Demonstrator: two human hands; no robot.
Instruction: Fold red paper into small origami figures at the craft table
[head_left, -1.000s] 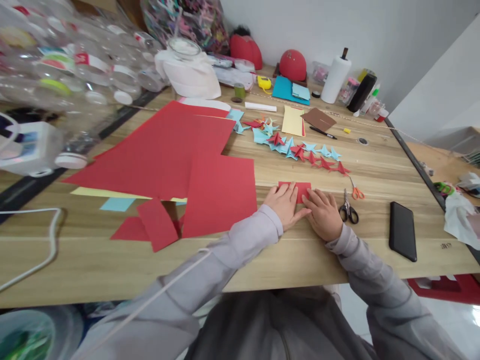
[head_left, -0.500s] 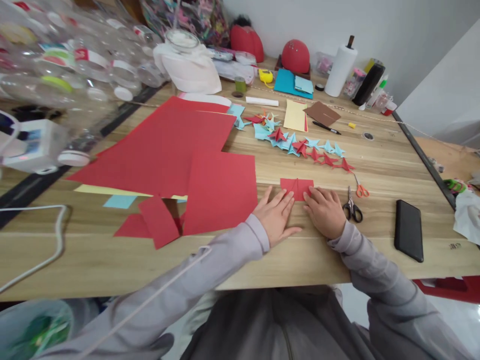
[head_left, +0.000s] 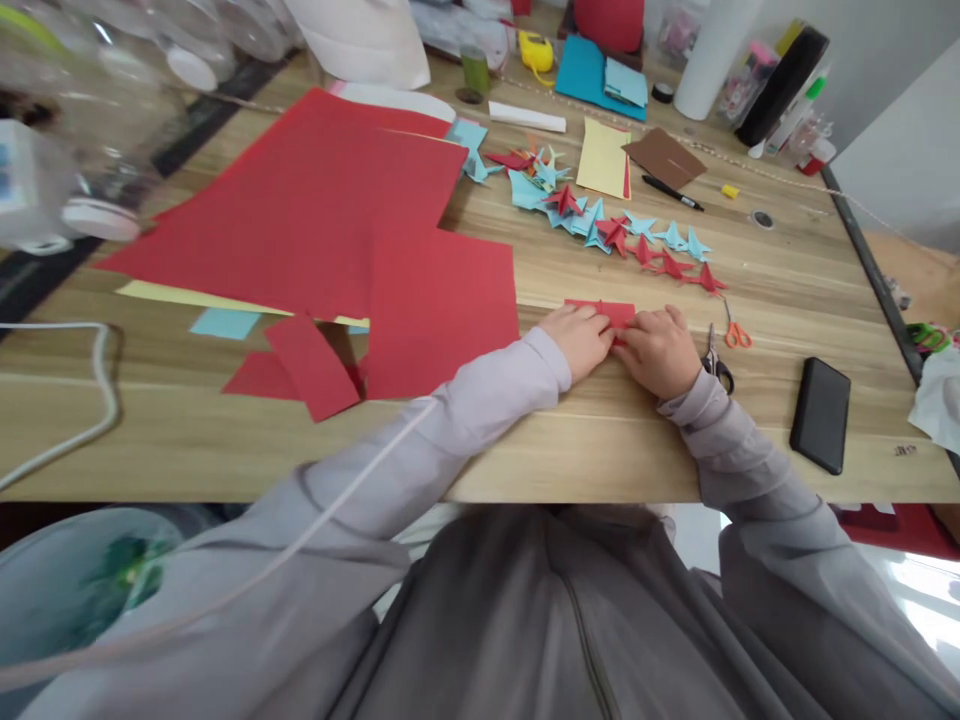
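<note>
Fingers (head_left: pixel 598 324) of the left hand (head_left: pixel 576 342) and right hand (head_left: pixel 664 352) curl closed, gripping the small red paper (head_left: pixel 619 311) right of the frame's centre, probably from both sides to keep it aligned. Black-handled scissors (head_left: pixel 712 357) lie just beside the right hand, likely for easy reach; origami cranes (head_left: pixel 672 265) sit upper right, apparently out of the way.

Counter (head_left: pixel 600 460): wood-grain, smooth, low sheen. Sm. red sheet (head_left: pixel 619 312) & lg. red sheets (head_left: pixel 300 220): matt paper. Blk-handled scissors (head_left: pixel 712 351): metal blades, plastic-looking grips. Bottles (head_left: pixel 251 25): clear glossy plastic. Sleeves (head_left: pixel 487 385): matt cloth, wrinkled.
</note>
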